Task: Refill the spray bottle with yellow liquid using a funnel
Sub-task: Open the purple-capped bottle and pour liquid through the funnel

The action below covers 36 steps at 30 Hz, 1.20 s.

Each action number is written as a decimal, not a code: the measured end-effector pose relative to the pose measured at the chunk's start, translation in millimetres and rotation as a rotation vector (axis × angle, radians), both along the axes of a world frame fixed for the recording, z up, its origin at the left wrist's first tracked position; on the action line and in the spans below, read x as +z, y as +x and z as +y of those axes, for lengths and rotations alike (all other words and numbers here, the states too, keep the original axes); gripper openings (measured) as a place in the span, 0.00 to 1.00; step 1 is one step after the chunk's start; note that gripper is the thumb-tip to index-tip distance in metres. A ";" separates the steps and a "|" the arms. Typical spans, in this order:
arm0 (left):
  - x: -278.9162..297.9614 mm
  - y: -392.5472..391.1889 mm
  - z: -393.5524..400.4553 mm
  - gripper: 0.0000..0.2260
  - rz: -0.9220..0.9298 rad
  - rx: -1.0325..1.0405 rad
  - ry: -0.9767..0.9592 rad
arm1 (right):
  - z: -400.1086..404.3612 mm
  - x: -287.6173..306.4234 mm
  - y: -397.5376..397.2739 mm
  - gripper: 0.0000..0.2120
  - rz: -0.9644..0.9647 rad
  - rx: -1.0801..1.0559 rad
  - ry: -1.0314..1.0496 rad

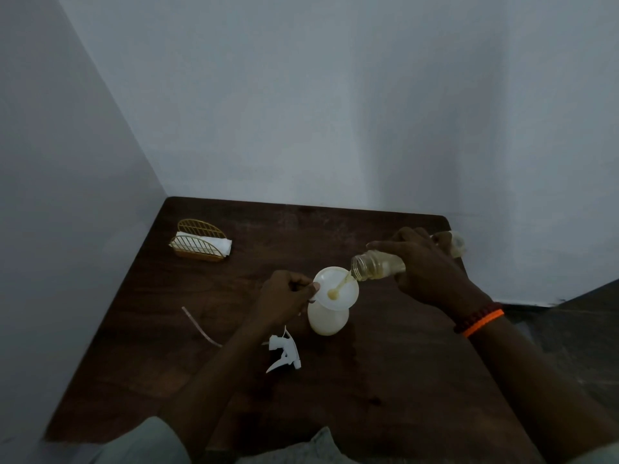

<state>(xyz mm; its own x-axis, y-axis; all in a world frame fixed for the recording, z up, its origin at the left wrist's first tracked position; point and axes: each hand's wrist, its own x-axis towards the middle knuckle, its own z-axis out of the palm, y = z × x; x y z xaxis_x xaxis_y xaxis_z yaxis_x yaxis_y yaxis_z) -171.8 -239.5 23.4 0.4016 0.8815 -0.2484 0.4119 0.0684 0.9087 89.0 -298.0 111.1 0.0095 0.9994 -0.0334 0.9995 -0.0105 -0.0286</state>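
A white spray bottle body (328, 319) stands upright near the middle of the dark wooden table (385, 380). A white funnel (338, 289) sits in its neck. My left hand (284, 296) pinches the funnel's rim on its left side. My right hand (425, 262) grips a clear plastic bottle (375, 264), tipped on its side with its mouth over the funnel. A thin stream of yellow liquid (341, 285) runs from the mouth into the funnel's centre. The white trigger sprayer head (284, 354) lies on the table in front of the bottle, with its dip tube (197, 326) stretching to the left.
A gold wire napkin holder (200, 241) with white napkins stands at the table's far left. The table sits in a corner between two pale walls. Its right edge drops off to a dark floor (576, 329).
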 end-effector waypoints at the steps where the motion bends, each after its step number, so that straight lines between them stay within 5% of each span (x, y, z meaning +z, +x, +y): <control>1: -0.1 0.0 0.0 0.08 -0.001 -0.002 -0.001 | -0.4 -0.1 -0.1 0.35 -0.001 0.001 0.003; 36: -8.0 -1.4 3.9 0.08 0.014 -0.012 0.005 | -0.1 5.4 -2.9 0.34 -0.030 -0.002 0.009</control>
